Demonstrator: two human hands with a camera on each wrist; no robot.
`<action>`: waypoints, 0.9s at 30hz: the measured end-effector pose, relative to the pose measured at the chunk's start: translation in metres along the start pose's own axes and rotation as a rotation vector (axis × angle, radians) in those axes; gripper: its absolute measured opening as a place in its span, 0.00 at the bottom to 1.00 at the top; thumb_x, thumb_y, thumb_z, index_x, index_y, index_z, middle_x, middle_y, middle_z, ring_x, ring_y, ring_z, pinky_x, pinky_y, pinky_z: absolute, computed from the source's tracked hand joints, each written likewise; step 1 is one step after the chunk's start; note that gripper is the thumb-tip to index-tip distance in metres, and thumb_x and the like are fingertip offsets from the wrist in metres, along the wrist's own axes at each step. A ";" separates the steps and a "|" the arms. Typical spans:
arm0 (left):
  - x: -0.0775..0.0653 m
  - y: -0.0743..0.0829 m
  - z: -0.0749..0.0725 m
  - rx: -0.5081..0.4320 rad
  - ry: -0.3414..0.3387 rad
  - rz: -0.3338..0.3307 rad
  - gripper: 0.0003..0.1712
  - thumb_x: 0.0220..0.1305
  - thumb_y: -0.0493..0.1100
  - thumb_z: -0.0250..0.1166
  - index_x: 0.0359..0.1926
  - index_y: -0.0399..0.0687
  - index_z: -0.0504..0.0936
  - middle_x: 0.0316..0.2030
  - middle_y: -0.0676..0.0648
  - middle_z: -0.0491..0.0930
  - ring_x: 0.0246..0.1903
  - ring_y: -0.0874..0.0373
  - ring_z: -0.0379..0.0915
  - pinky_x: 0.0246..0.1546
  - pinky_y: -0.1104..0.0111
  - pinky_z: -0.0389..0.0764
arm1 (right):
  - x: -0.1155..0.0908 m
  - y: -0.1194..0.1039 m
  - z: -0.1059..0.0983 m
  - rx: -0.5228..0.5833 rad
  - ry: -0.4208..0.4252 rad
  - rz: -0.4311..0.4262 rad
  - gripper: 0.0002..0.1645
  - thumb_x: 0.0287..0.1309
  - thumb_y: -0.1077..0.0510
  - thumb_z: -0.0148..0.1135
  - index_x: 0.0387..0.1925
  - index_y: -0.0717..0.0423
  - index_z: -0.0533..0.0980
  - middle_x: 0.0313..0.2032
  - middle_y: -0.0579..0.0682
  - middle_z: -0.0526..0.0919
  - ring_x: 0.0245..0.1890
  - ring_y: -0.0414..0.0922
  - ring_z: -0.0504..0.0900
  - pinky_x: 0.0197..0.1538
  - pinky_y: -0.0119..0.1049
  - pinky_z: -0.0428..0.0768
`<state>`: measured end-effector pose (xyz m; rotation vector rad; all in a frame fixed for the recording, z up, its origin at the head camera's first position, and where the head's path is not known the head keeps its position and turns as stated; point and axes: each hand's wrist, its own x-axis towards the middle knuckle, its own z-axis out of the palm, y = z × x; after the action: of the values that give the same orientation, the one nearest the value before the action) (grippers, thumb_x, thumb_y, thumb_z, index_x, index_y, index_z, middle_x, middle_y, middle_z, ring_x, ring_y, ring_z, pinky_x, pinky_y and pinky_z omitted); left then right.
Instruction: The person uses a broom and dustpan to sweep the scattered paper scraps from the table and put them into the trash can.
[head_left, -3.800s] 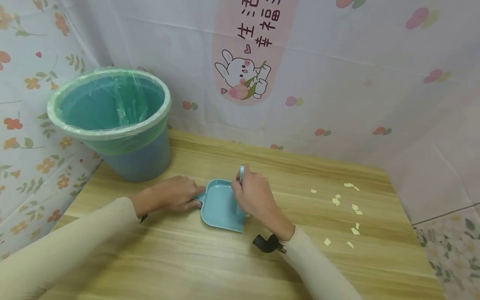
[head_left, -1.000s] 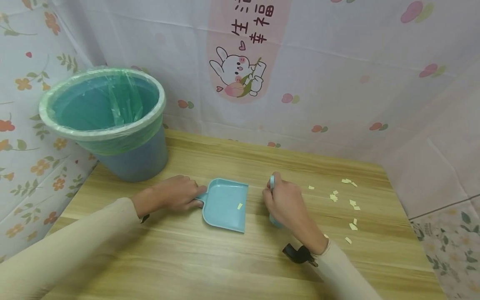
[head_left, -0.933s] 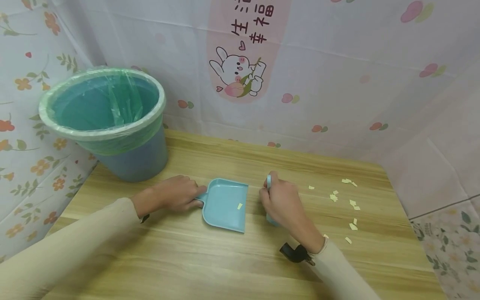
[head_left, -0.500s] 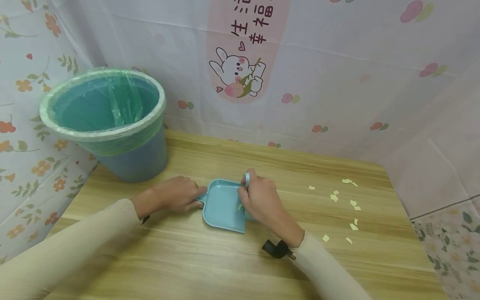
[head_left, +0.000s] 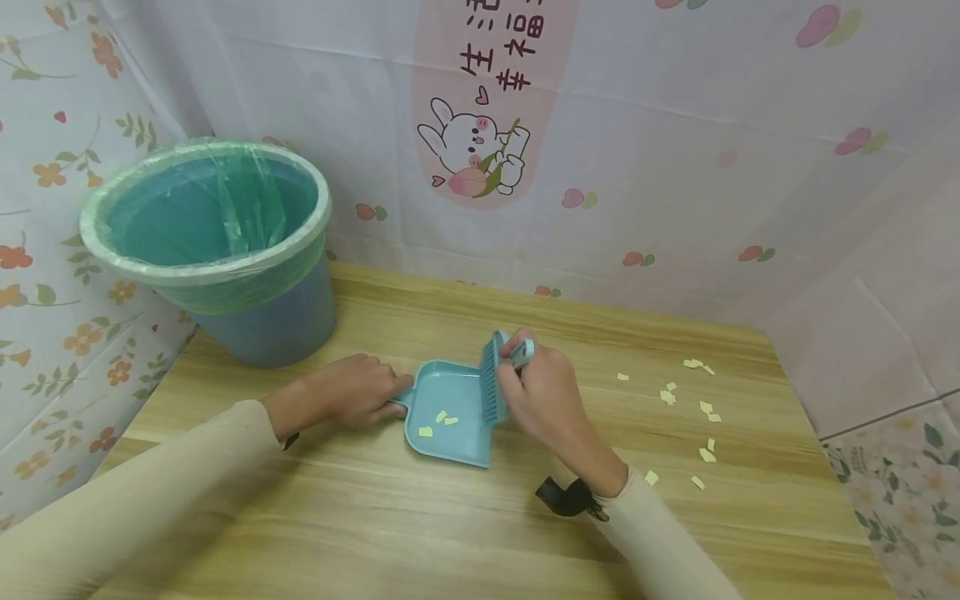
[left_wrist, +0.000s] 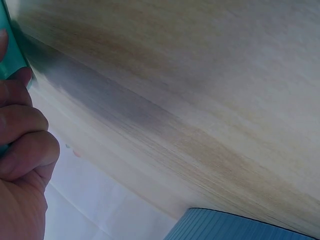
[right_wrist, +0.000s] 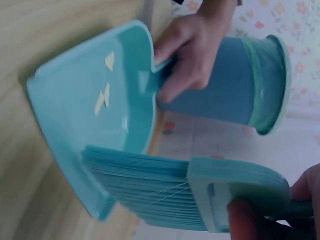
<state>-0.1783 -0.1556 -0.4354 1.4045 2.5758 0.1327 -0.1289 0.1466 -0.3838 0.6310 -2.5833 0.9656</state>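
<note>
Where our left hand point(head_left: 360, 390) grips: we have its fingers curled tightly round the short handle of the dustpan point(head_left: 453, 392).
Right hand point(head_left: 545, 392): we hold the brush point(head_left: 492, 387) where handle meets head, fingers bent on it.
Bristles: fine, straight and blue, over the dustpan's front edge (whether their tips touch it, we cannot tell).
Dustpan: smooth, glossy light-blue, back corners rounded, front lip straight; we see it lying on the wood-grained tabletop point(head_left: 375, 525).
Scraps: three pale yellow scraps point(head_left: 425, 432), flat and papery, inside the dustpan; other scraps point(head_left: 708, 456) scattered right of the brush.
Bin point(head_left: 270, 312): round, blue, finely ribbed, beyond our left hand, lined with a crinkled, translucent green bag point(head_left: 253, 200).
</note>
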 end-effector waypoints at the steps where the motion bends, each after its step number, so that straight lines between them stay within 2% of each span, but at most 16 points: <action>1: 0.000 0.000 0.000 -0.002 -0.003 -0.002 0.16 0.80 0.52 0.67 0.49 0.43 0.80 0.24 0.55 0.70 0.24 0.60 0.66 0.29 0.62 0.74 | -0.001 0.001 -0.004 -0.020 -0.003 -0.001 0.13 0.64 0.62 0.51 0.41 0.65 0.79 0.16 0.39 0.62 0.16 0.33 0.54 0.20 0.32 0.58; 9: 0.000 -0.001 0.001 -0.009 0.002 0.012 0.16 0.80 0.52 0.67 0.49 0.42 0.80 0.24 0.55 0.70 0.24 0.61 0.67 0.30 0.62 0.75 | -0.026 0.021 -0.036 -0.145 -0.036 0.057 0.08 0.66 0.64 0.54 0.41 0.63 0.78 0.16 0.40 0.64 0.15 0.35 0.58 0.19 0.32 0.61; 20: -0.001 0.000 0.000 0.002 0.017 0.022 0.15 0.80 0.51 0.67 0.49 0.42 0.80 0.25 0.54 0.72 0.24 0.60 0.68 0.30 0.61 0.76 | -0.070 0.049 -0.096 -0.363 0.036 0.079 0.07 0.69 0.64 0.56 0.41 0.63 0.79 0.14 0.36 0.61 0.14 0.32 0.54 0.17 0.33 0.57; 27: -0.001 0.000 0.000 0.002 0.010 0.015 0.16 0.80 0.51 0.67 0.50 0.41 0.80 0.24 0.55 0.70 0.24 0.61 0.66 0.30 0.62 0.75 | -0.093 0.059 -0.127 -0.462 -0.049 0.191 0.08 0.77 0.61 0.49 0.40 0.61 0.73 0.15 0.40 0.62 0.13 0.38 0.59 0.18 0.35 0.58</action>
<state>-0.1780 -0.1568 -0.4353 1.4280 2.5739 0.1401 -0.0618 0.2995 -0.3639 0.2901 -2.8065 0.3735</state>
